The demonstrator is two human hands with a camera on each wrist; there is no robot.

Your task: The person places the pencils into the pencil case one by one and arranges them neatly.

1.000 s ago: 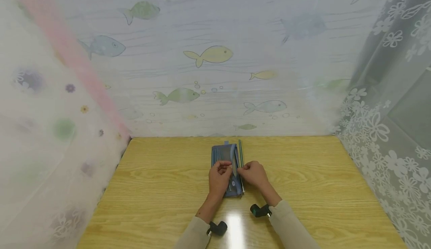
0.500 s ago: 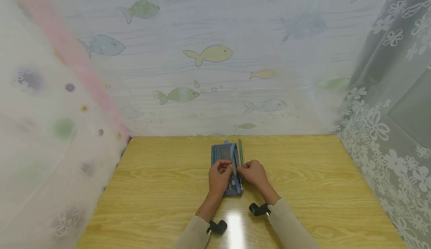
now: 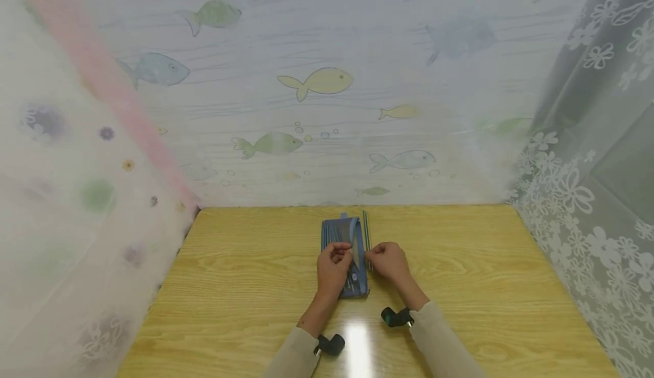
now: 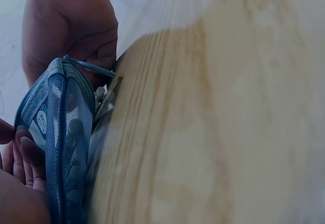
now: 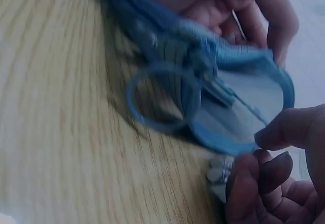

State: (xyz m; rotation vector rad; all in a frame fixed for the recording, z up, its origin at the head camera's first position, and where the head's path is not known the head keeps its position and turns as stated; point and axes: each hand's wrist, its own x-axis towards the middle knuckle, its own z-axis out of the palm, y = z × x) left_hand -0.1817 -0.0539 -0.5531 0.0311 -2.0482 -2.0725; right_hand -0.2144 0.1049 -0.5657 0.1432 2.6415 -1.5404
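A blue mesh pencil case (image 3: 338, 227) lies on the table with its zipped mouth spread apart. Thin blue sticks (image 3: 327, 236) show through its mesh. My left hand (image 3: 334, 267) pinches the near-left edge of the mouth; in the left wrist view its fingers (image 4: 31, 150) lie against the case's side. On the opposite edge, my right hand (image 3: 388, 261) pinches the rim between thumb and forefinger (image 5: 284, 128). A round pull ring (image 5: 162, 128) hangs from the zip. Close along the right of the case lie slim striped pencils (image 3: 366, 230), partly hidden behind my right fingers.
The wood-grain table (image 3: 245, 276) runs back to a pale fish-print curtain (image 3: 327, 139). Flowered sheer sheets (image 3: 567, 196) hang at the right, and another patterned sheet stands at the left. Each wrist carries a small black camera (image 3: 331, 345).
My right hand has shifted slightly right with the rim, so the mouth of the pencil case stands wider. My left hand stays where it was.
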